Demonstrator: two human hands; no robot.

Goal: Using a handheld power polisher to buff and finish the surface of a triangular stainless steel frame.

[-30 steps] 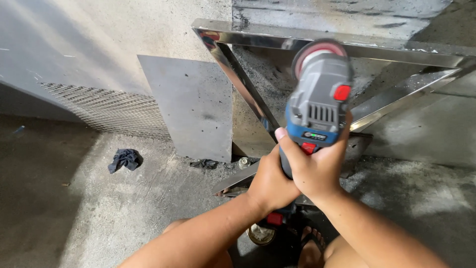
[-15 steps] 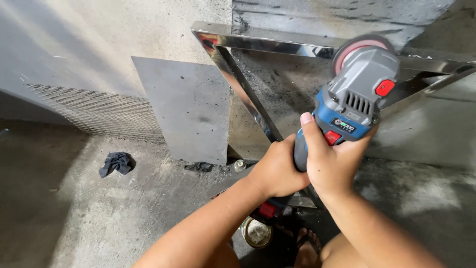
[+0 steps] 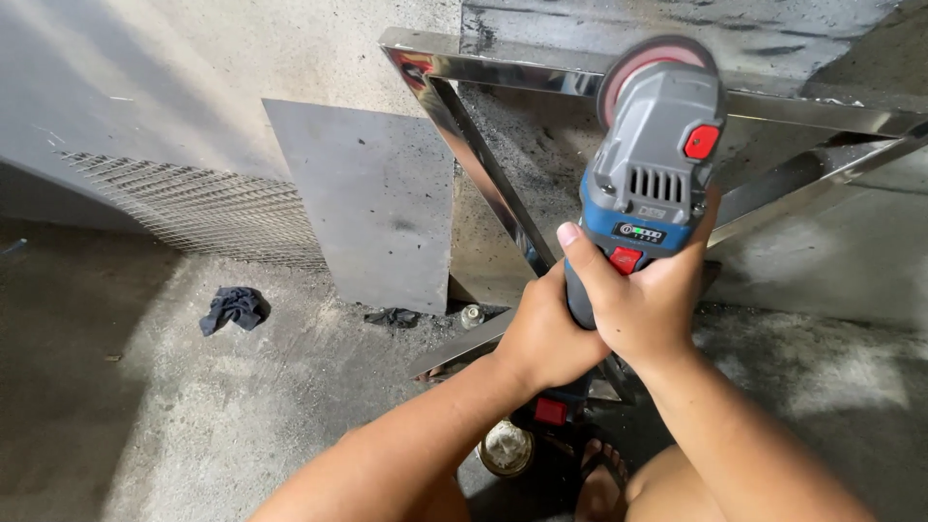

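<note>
Both hands gripped the grey-and-blue cordless angle grinder (image 3: 650,174): the right hand (image 3: 643,309) was wrapped closed around the body just below the red switch, and the left hand (image 3: 543,338) was closed over the handle beneath it, probably to steady the tool. The reddish disc (image 3: 638,66) sat against the top bar of the polished steel frame (image 3: 483,174), which leaned on the concrete wall. A grey metal sheet (image 3: 372,203), wire mesh (image 3: 193,208) and a dark rag (image 3: 232,307) lay to the left.

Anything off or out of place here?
A dark crumpled rag lies loose on the concrete floor, and black grime coats the wall behind the steel frame. Both hands grip the angle grinder.
</note>
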